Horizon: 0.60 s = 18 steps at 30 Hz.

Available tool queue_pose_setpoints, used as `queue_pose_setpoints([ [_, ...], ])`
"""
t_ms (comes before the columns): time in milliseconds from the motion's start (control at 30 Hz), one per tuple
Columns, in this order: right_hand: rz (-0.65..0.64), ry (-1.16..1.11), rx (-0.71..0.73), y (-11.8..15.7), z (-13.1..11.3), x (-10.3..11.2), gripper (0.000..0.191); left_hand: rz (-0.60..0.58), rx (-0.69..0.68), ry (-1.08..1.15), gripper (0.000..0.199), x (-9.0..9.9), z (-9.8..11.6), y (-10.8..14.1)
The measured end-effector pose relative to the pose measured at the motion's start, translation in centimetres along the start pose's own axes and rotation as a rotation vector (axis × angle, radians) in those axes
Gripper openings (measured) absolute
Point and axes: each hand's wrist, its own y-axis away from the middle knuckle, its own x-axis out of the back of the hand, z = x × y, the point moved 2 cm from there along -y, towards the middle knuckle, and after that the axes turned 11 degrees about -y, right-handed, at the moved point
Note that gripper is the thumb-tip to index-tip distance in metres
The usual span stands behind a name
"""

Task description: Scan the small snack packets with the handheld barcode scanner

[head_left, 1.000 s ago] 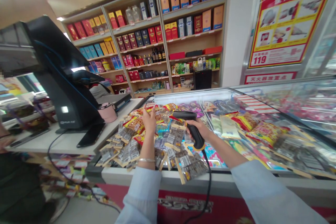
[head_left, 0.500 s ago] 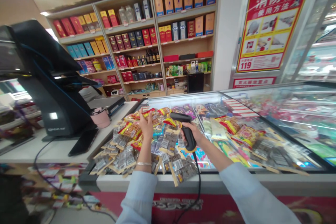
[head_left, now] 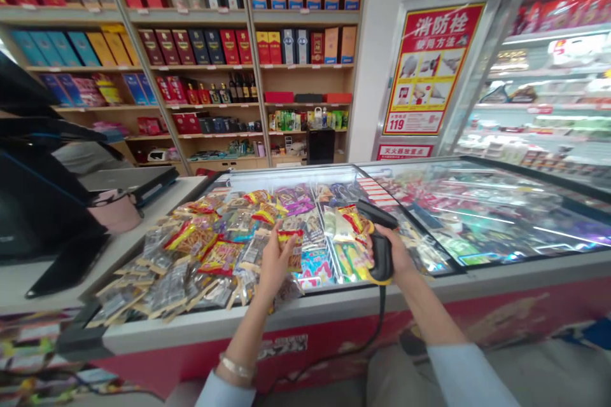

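Note:
My left hand (head_left: 273, 266) is shut on a small red-and-yellow snack packet (head_left: 291, 249), low over a heap of packets on card strips (head_left: 191, 254). These lie on the glass lid of a chest freezer (head_left: 286, 179). My right hand (head_left: 395, 253) grips a black corded barcode scanner (head_left: 379, 248) with yellow trim, its nose pointing up and left. Its black cord hangs down over the freezer's red front. Yellow and green packets (head_left: 346, 235) lie just left of the scanner.
On the left stand a black till screen (head_left: 28, 194), a pink bag (head_left: 114, 211) and a black tablet (head_left: 67, 264) on a white counter (head_left: 157, 219). Shelves of boxed liquor (head_left: 191, 44) fill the back wall. A fire hydrant poster (head_left: 429, 70) and a chilled display case (head_left: 539, 95) are on the right.
My hands have dropped lower, nearer the freezer's front edge, and my left hand now shows a packet in its fingers. The whole view has turned right and levelled.

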Motion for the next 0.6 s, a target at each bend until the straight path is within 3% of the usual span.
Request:
queue_pose_setpoints([
  [100, 0.142, 0.004, 0.035, 1.9, -1.9, 4.7, 0.027, -0.091, 0.036, 0.029, 0.064, -3.0, 0.2, 1.4],
  [200, 0.260, -0.041, 0.089, 2.8, -3.5, 7.5, 0.025, -0.192, 0.072, 0.077, 0.064, -5.6, 1.2, 2.1],
  [300, 0.292, -0.090, 0.112, 2.6, -4.2, 8.6, 0.026, -0.264, 0.059, 0.085, 0.061, -8.0, 2.8, 2.7],
  [433, 0.236, -0.100, 0.145, 1.6, -3.7, 9.3, 0.027, -0.313, 0.026, 0.130, 0.060, -10.8, 4.6, 2.9],
  [600, 0.149, -0.150, 0.194, 0.9, -2.0, 10.1, 0.026, -0.312, 0.043, 0.145, 0.063, -13.3, 5.1, 2.3],
])
